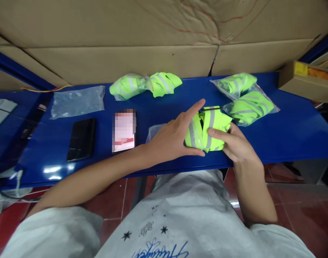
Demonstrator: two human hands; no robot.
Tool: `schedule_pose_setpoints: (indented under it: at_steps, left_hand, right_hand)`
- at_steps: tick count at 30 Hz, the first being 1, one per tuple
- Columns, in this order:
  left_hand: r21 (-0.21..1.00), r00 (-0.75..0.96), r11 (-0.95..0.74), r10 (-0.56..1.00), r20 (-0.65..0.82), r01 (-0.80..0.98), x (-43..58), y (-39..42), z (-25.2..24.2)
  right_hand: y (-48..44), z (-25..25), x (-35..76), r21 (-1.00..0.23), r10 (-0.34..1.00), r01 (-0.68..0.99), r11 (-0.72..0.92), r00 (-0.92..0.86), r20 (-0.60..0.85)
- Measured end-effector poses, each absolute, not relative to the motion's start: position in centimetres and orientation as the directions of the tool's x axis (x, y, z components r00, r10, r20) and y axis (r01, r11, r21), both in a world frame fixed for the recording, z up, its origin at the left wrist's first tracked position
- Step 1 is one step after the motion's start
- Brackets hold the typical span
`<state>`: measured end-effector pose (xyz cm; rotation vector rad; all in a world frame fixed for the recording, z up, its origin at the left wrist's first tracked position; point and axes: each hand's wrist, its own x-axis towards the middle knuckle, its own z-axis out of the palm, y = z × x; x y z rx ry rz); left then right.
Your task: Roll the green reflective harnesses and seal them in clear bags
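Note:
A folded neon-yellow reflective bundle (214, 123) with grey stripes is over the front part of the blue table, between both hands. My right hand (234, 141) grips its right side, thumb on top. On its left side, my left hand (177, 134) has thumb and fingers spread apart around a part of the bundle that looks wrapped in clear plastic. A clear plastic bag (153, 132) lies partly hidden under my left hand. Behind the bundle to the right are two more yellow bundles in clear bags, one (251, 107) close to it.
Two yellow bundles (129, 86) lie at the back of the blue table (196, 89). An empty clear bag (78, 102), a black phone (82, 139) and a lit phone (124, 130) are on the left. A cardboard box (305, 82) stands at the right end.

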<state>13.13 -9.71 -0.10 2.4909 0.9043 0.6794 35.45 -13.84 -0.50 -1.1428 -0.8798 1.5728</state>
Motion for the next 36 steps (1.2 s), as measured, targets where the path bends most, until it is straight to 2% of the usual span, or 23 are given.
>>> schedule_pose_setpoints:
  at_steps: [2, 5, 7, 9, 11, 12, 16, 18, 21, 23, 25, 28, 31, 34, 36]
  left_hand:
    - [0.414, 0.676, -0.735, 0.668, 0.31, 0.537, 13.1, -9.8, 0.7]
    - [0.17, 0.696, -0.767, 0.636, 0.332, 0.619, 13.1, -10.2, 1.4]
    - [0.018, 0.725, -0.767, 0.614, 0.312, 0.642, 13.1, -10.4, 1.3]
    - [-0.058, 0.745, -0.765, 0.604, 0.284, 0.642, 13.1, -10.3, 0.8]
    - [-0.041, 0.748, -0.773, 0.598, 0.289, 0.633, 13.1, -9.9, 0.4]
    - [-0.002, 0.74, -0.776, 0.601, 0.304, 0.631, 13.0, -9.7, 0.4]
    - [0.215, 0.689, -0.782, 0.619, 0.378, 0.584, 12.9, -8.8, 1.0]
    - [0.247, 0.673, -0.785, 0.615, 0.411, 0.567, 12.9, -8.7, 1.0]
    - [0.125, 0.653, -0.783, 0.585, 0.48, 0.609, 12.9, -8.9, 0.5]
    - [0.006, 0.66, -0.773, 0.545, 0.517, 0.634, 13.0, -9.2, 0.1]
    - [-0.098, 0.695, -0.766, 0.512, 0.505, 0.635, 13.2, -9.3, 0.2]
    - [-0.221, 0.765, -0.767, 0.474, 0.436, 0.602, 13.6, -9.5, 1.1]
    - [-0.249, 0.82, -0.805, 0.431, 0.378, 0.538, 14.1, -9.7, 1.8]
    - [-0.141, 0.845, -0.873, 0.393, 0.363, 0.466, 13.8, -9.7, 2.2]
    - [0.105, 0.841, -0.915, 0.4, 0.364, 0.389, 13.1, -9.5, 2.6]
  right_hand:
    - [-13.9, -0.2, 35.1, -0.91, 0.962, -0.31, -0.274, -0.103, -0.255]
    - [-13.7, -0.1, 34.7, -0.916, 0.955, -0.284, -0.283, -0.17, -0.242]
    - [-13.5, -0.2, 34.5, -0.957, 0.966, -0.181, -0.225, -0.17, -0.195]
    - [-13.2, -0.3, 34.4, -0.99, 0.976, 0.011, -0.142, -0.167, -0.142]
    - [-13.0, -0.4, 34.4, -0.987, 0.972, 0.151, -0.061, -0.217, -0.093]
    - [-12.9, -0.5, 34.5, -0.987, 0.965, 0.161, -0.027, -0.255, -0.068]
    - [-12.5, -0.8, 34.7, -0.999, 0.955, -0.048, 0.007, -0.295, 0.021]
    - [-12.3, -1.1, 34.4, -0.985, 0.966, -0.169, -0.039, -0.259, 0.006]
    - [-12.0, -1.6, 33.6, -0.952, 0.982, -0.291, -0.096, -0.183, -0.043]
    - [-11.9, -1.9, 33.0, -0.945, 0.986, -0.308, -0.106, -0.154, -0.06]
    - [-11.9, -2.0, 32.9, -0.947, 0.977, -0.296, -0.123, -0.202, -0.064]
    - [-11.8, -2.0, 33.6, -0.974, 0.945, -0.202, -0.101, -0.325, -0.03]
    - [-11.7, -1.8, 35.2, -0.996, 0.897, 0.032, 0.088, -0.437, 0.065]
    - [-11.5, -1.6, 37.0, -0.932, 0.829, 0.207, 0.299, -0.539, 0.146]
    - [-11.6, -1.5, 38.0, -0.876, 0.793, 0.212, 0.434, -0.55, 0.26]
